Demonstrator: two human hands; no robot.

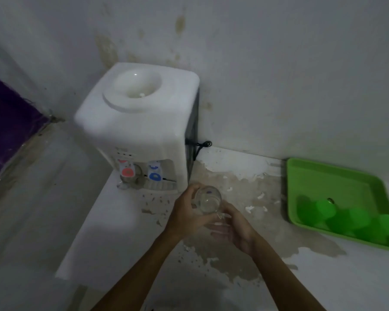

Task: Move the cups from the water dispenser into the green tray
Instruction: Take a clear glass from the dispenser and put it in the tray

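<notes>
Both hands meet over the worn counter (234,185), just in front of the water dispenser (139,122); the left hand (186,212) wraps its fingers round the side of a clear glass cup (208,199), and the right hand (238,230) touches the cup's lower end, seemingly at its handle, though blur hides how firmly it closes. The cup is tilted, off the counter, held between the two hands. Up and to the left of the hands the dispenser's recess holds another clear cup (133,176) under the red tap (127,171); the blue tap (155,173) next to it has nothing beneath that I can make out. Behind the dispenser a black cord (202,145) loops against the wall (279,63). Well to the right of the hands lies the green tray (323,176), with bare counter between; in its near end sit several green cups (346,218), packed together, too blurred to count or to tell upright from overturned; something small and dark shows just behind them. Far left of the hands hangs purple cloth (7,122).
</notes>
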